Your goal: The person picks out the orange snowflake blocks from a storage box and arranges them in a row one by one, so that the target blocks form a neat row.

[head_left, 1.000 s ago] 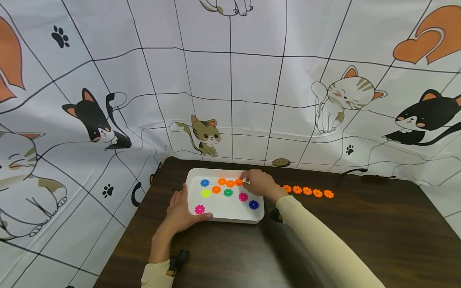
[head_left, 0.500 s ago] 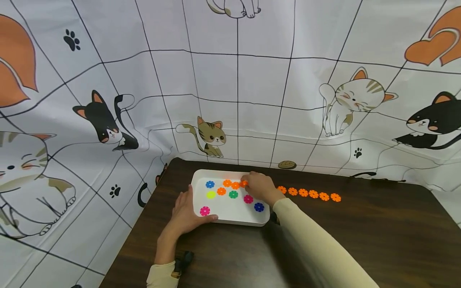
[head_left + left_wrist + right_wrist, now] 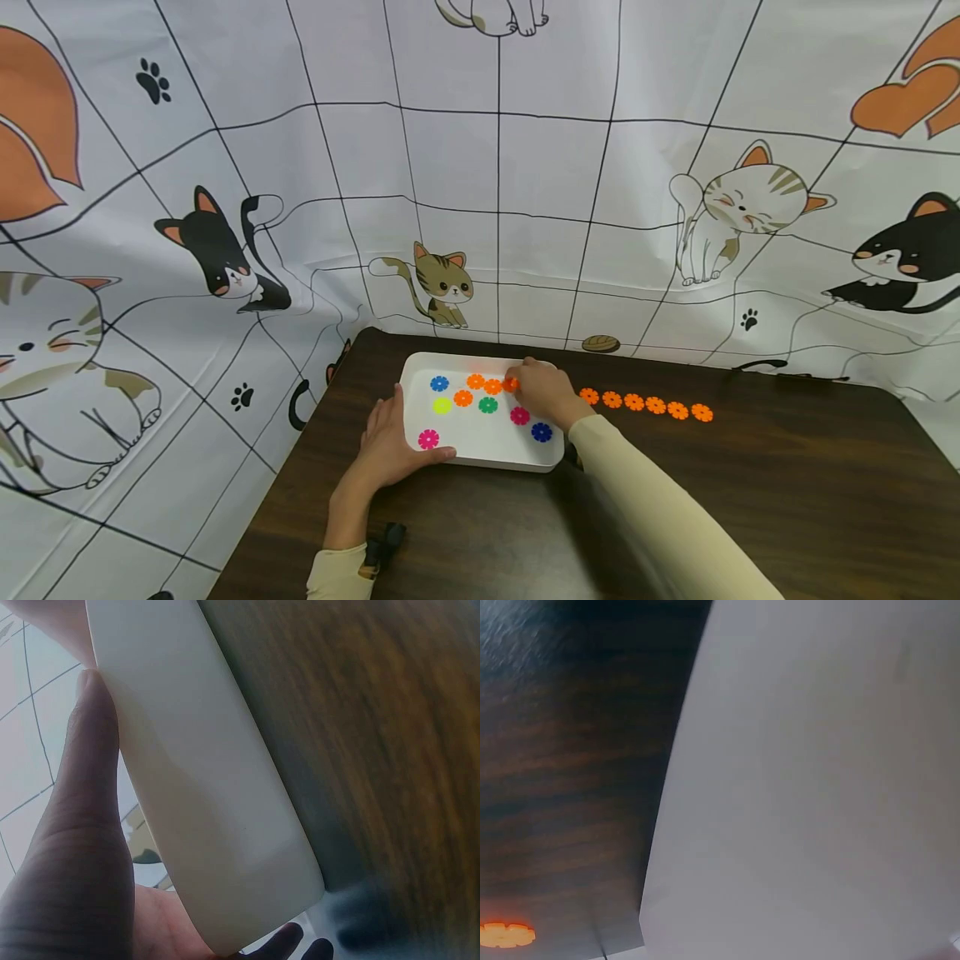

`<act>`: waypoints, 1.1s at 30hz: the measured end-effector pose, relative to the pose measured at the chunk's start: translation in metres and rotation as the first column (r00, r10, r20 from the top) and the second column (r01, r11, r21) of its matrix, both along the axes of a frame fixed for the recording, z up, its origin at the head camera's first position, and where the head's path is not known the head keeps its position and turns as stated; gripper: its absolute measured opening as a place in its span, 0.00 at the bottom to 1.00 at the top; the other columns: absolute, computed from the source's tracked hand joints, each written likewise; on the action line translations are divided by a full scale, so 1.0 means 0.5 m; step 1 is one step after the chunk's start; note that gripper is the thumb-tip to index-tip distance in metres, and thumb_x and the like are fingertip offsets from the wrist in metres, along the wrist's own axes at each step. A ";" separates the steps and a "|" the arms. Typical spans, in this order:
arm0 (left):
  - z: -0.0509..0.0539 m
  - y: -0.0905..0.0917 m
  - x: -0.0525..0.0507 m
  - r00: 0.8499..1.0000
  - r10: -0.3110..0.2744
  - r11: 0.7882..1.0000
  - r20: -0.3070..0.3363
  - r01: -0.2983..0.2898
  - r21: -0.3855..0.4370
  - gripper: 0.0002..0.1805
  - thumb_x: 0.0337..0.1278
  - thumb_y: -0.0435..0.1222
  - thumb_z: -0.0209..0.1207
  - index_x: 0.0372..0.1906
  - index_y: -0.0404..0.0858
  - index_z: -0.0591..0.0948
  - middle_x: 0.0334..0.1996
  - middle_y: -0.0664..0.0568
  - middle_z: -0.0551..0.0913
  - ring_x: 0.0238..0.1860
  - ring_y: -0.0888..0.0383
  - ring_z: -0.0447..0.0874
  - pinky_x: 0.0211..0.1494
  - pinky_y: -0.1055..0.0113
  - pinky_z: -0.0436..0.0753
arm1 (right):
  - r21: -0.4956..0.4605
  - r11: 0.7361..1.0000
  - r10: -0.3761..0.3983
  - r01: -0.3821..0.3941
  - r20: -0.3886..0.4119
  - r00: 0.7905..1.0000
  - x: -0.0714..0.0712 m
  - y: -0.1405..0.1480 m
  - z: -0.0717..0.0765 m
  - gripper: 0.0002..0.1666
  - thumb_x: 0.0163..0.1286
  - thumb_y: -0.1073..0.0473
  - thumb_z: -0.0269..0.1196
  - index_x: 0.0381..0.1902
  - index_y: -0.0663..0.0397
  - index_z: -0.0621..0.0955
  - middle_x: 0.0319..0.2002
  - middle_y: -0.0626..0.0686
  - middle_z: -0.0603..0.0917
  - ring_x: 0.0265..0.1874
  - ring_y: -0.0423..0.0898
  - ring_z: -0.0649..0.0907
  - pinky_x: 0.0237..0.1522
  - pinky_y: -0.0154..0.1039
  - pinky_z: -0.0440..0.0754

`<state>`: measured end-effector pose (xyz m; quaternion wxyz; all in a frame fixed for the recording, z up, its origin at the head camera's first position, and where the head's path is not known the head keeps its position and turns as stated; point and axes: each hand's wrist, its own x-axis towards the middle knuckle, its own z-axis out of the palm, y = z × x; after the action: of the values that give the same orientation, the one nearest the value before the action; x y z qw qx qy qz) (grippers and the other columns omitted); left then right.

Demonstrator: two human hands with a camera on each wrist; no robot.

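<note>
A white tray [image 3: 480, 443] holds several notched plastic discs in different colours. My left hand [image 3: 386, 446] grips its near left corner, the thumb along the front rim and the fingers against the left side. In the left wrist view the thumb [image 3: 94, 765] lies at the rim of the tray [image 3: 202, 765]. At the back right of the tray my right hand [image 3: 546, 390] pinches an orange disc [image 3: 511, 384], partly hidden by the fingertips. Just left of it lie more orange discs [image 3: 476, 381]. The right wrist view shows mostly the tray's outer wall [image 3: 795, 787].
A row of several orange discs [image 3: 634, 402] runs rightward across the dark wooden table [image 3: 675, 483] from beside my right hand. One orange disc [image 3: 507, 935] shows in the right wrist view. Behind the table hangs a white cat-print cloth [image 3: 540, 167].
The head view has shifted slightly, so everything sits further right. My right hand stays over the tray's back right with the orange disc at its fingertips; the left hand keeps its hold.
</note>
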<state>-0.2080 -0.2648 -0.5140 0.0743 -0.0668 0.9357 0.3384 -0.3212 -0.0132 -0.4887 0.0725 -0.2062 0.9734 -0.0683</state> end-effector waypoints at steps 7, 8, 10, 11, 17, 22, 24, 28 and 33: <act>0.003 -0.003 0.000 1.000 0.000 1.000 0.005 0.000 -0.009 0.80 0.35 0.67 0.73 0.83 0.38 0.36 0.82 0.36 0.45 0.82 0.32 0.36 0.78 0.24 0.47 | -0.025 1.000 0.004 -0.003 0.014 1.000 0.000 -0.001 0.000 0.13 0.73 0.52 0.65 0.53 0.42 0.85 0.57 0.53 0.84 0.44 0.51 0.83 0.52 0.54 0.87; 0.004 -0.003 0.000 1.000 0.000 1.000 0.006 0.000 -0.009 0.80 0.35 0.67 0.73 0.83 0.38 0.36 0.82 0.36 0.45 0.82 0.32 0.36 0.78 0.24 0.47 | -0.031 1.000 0.003 -0.003 0.018 1.000 0.000 -0.001 0.000 0.13 0.73 0.52 0.65 0.53 0.42 0.84 0.56 0.53 0.84 0.43 0.50 0.82 0.52 0.53 0.87; 0.003 -0.004 0.000 1.000 0.000 1.000 0.004 0.000 -0.012 0.80 0.35 0.67 0.73 0.83 0.38 0.36 0.82 0.36 0.46 0.82 0.32 0.36 0.78 0.24 0.47 | -0.042 0.999 0.003 -0.002 0.022 1.000 0.001 -0.001 -0.001 0.13 0.72 0.50 0.66 0.52 0.43 0.84 0.55 0.54 0.84 0.40 0.49 0.81 0.50 0.51 0.88; 0.003 -0.003 0.000 1.000 0.000 1.000 0.003 0.000 -0.012 0.80 0.35 0.67 0.73 0.83 0.38 0.36 0.82 0.36 0.46 0.82 0.32 0.36 0.78 0.24 0.47 | -0.050 0.999 0.001 0.001 0.028 1.000 0.002 -0.002 -0.001 0.13 0.72 0.50 0.66 0.51 0.43 0.83 0.55 0.54 0.84 0.39 0.49 0.80 0.49 0.50 0.88; 0.000 -0.002 0.000 1.000 -0.003 1.000 0.002 0.003 -0.011 0.80 0.34 0.68 0.73 0.83 0.38 0.36 0.82 0.37 0.46 0.82 0.32 0.35 0.78 0.24 0.47 | -0.077 0.997 -0.017 0.023 0.069 0.997 0.003 -0.001 -0.006 0.12 0.73 0.51 0.66 0.50 0.47 0.81 0.54 0.55 0.81 0.36 0.48 0.79 0.42 0.44 0.86; 0.001 -0.002 0.001 1.000 -0.004 1.000 0.001 0.004 -0.005 0.80 0.34 0.67 0.73 0.83 0.37 0.36 0.82 0.37 0.45 0.82 0.32 0.35 0.78 0.24 0.46 | -0.090 0.995 -0.032 0.043 0.125 0.992 0.007 0.001 -0.004 0.12 0.74 0.51 0.65 0.49 0.49 0.79 0.49 0.55 0.79 0.37 0.48 0.78 0.43 0.43 0.84; 0.001 -0.002 0.001 1.000 -0.006 1.000 0.000 0.006 -0.004 0.80 0.34 0.67 0.73 0.83 0.37 0.36 0.82 0.37 0.45 0.82 0.32 0.35 0.78 0.24 0.46 | -0.086 0.995 -0.041 0.054 0.145 0.989 0.009 0.002 -0.003 0.13 0.74 0.51 0.65 0.49 0.50 0.78 0.48 0.55 0.78 0.38 0.48 0.78 0.45 0.44 0.84; 0.001 -0.001 0.002 1.000 -0.010 1.000 -0.001 0.010 -0.002 0.80 0.35 0.68 0.73 0.83 0.37 0.35 0.83 0.37 0.45 0.82 0.33 0.34 0.78 0.24 0.45 | -0.075 0.995 -0.057 0.071 0.169 0.984 0.009 0.002 -0.003 0.15 0.74 0.50 0.64 0.49 0.51 0.77 0.49 0.56 0.77 0.38 0.49 0.78 0.47 0.45 0.85; 0.004 -0.001 0.003 1.000 -0.011 1.000 -0.005 0.011 0.004 0.81 0.34 0.68 0.73 0.83 0.37 0.35 0.83 0.37 0.45 0.82 0.32 0.34 0.78 0.24 0.45 | -0.090 0.993 -0.061 0.078 0.182 0.981 0.009 0.004 -0.004 0.17 0.74 0.49 0.65 0.51 0.51 0.75 0.47 0.54 0.79 0.38 0.49 0.78 0.49 0.45 0.86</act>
<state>-0.2067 -0.2652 -0.5121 0.0738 -0.0605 0.9355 0.3402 -0.3169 -0.0113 -0.4907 0.1471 -0.1682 0.9652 -0.1359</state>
